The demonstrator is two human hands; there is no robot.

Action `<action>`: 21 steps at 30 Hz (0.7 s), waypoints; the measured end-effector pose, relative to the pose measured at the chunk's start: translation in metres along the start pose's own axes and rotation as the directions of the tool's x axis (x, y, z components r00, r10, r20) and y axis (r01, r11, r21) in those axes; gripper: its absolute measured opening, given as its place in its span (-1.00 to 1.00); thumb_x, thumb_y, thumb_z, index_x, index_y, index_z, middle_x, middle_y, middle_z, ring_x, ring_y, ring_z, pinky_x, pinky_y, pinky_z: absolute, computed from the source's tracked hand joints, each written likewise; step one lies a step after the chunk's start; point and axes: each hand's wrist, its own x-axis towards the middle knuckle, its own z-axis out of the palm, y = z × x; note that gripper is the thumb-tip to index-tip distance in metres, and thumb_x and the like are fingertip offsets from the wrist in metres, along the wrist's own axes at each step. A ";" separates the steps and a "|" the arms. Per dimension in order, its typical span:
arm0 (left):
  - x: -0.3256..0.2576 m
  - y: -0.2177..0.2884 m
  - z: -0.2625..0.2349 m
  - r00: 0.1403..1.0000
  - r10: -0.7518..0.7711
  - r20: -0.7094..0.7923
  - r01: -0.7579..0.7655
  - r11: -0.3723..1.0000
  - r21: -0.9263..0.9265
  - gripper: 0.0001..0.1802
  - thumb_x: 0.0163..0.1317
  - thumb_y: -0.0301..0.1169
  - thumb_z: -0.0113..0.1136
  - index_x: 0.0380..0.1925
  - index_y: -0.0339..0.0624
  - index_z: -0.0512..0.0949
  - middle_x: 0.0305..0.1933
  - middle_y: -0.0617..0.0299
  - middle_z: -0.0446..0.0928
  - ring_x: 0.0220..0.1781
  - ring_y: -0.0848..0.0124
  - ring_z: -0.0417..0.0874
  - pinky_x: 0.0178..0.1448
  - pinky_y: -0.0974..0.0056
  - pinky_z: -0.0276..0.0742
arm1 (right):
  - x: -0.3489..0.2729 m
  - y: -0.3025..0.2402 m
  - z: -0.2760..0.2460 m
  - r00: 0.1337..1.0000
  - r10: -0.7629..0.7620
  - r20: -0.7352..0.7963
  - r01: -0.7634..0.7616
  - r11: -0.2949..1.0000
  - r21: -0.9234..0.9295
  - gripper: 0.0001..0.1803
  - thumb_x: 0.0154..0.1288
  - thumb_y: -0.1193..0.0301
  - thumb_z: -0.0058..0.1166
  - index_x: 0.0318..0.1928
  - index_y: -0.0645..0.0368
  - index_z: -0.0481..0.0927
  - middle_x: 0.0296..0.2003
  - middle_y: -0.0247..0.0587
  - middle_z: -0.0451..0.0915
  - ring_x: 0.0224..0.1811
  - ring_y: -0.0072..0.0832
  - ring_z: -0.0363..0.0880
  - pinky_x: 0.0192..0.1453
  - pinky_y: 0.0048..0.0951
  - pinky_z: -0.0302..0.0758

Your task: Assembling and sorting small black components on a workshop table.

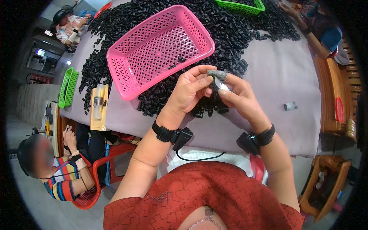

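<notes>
over the near side of the bench (268, 69): two-hand work on a small grey piece

step in hand, as far as i can judge: close handling of one small part, both hands together. left hand (189, 86) has thumb and forefinger pinched on the grey piece (217, 73); right hand (243, 96) grips a shiny pale bit (222, 85) just below it, thumb against fingers. can't tell whether the two are one part or separate; fingers cover the joint.

next move probably calls for a steady left pinch while right fingertips do the fine adjusting. small part, so a slip seems the main risk.

looks: grey piece is short, stubby, dark greenish-grey, rough or speckled on top, lying roughly crosswise at the fingertips. shiny bit is silvery, bright glare, outline unclear. both sit up in the hands, at the near edge of the black parts heap (237, 38), to the near right of the pink basket (153, 53). one clear-and-dark piece (290, 105) lies well apart, right side of the bench.
</notes>
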 end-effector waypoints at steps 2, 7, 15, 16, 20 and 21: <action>-0.001 0.002 0.001 0.990 0.135 -0.036 -0.130 0.983 0.132 -0.69 0.29 -0.46 0.16 0.03 -0.25 0.49 -0.28 0.27 0.59 -0.42 0.62 0.55 -0.36 0.55 0.50 | 0.000 0.000 0.001 1.000 -0.009 -0.023 0.009 1.000 -0.005 -0.55 0.29 0.43 0.10 0.18 0.24 0.43 -0.43 -0.54 0.44 -0.53 -0.81 0.26 -0.52 -0.71 0.18; -0.001 0.007 -0.001 0.911 0.404 -0.084 -0.385 0.906 0.179 -0.79 0.30 -0.53 0.12 -0.07 -0.31 0.52 -0.30 0.15 0.58 -0.39 0.46 0.58 -0.28 0.39 0.55 | 0.000 -0.002 0.000 0.998 -0.030 -0.052 0.031 0.999 0.011 -0.57 0.30 0.44 0.10 0.17 0.22 0.44 -0.45 -0.56 0.41 -0.53 -0.82 0.24 -0.52 -0.71 0.15; -0.001 0.040 -0.019 0.447 0.891 -0.075 -0.471 0.306 0.828 -0.69 0.20 -0.59 0.22 -0.03 -0.30 0.51 0.02 0.16 0.47 -0.01 0.42 0.56 0.08 0.34 0.49 | 0.002 0.001 -0.002 0.998 -0.041 -0.042 0.041 0.999 0.005 -0.68 0.34 0.40 0.07 0.06 0.25 0.49 -0.49 -0.56 0.38 -0.54 -0.81 0.22 -0.51 -0.71 0.17; 0.001 0.041 -0.017 0.448 0.891 -0.077 -0.469 0.308 0.828 -0.69 0.20 -0.59 0.22 -0.03 -0.30 0.51 0.02 0.16 0.47 -0.01 0.42 0.56 0.08 0.34 0.49 | 0.002 0.002 -0.003 0.998 -0.038 -0.042 0.038 0.999 0.005 -0.68 0.34 0.40 0.07 0.06 0.25 0.49 -0.49 -0.56 0.38 -0.54 -0.81 0.22 -0.51 -0.71 0.17; 0.000 0.040 -0.009 0.463 0.878 0.121 -0.164 -0.050 0.985 -0.59 0.19 -0.60 0.21 0.08 -0.29 0.47 0.14 0.15 0.45 0.26 0.35 0.41 0.32 0.24 0.33 | 0.001 0.003 -0.005 0.998 -0.027 -0.058 0.026 0.999 -0.022 -0.69 0.34 0.38 0.08 0.03 0.25 0.50 -0.50 -0.55 0.39 -0.53 -0.81 0.23 -0.51 -0.70 0.18; 0.001 0.039 -0.011 0.465 0.870 0.161 -0.255 -0.043 0.966 -0.61 0.19 -0.60 0.21 0.05 -0.28 0.49 0.11 0.16 0.46 0.22 0.37 0.44 0.29 0.27 0.36 | 0.002 0.003 -0.005 0.998 -0.026 -0.062 0.025 1.000 -0.018 -0.69 0.34 0.37 0.08 0.02 0.25 0.51 -0.50 -0.54 0.39 -0.53 -0.81 0.23 -0.51 -0.70 0.18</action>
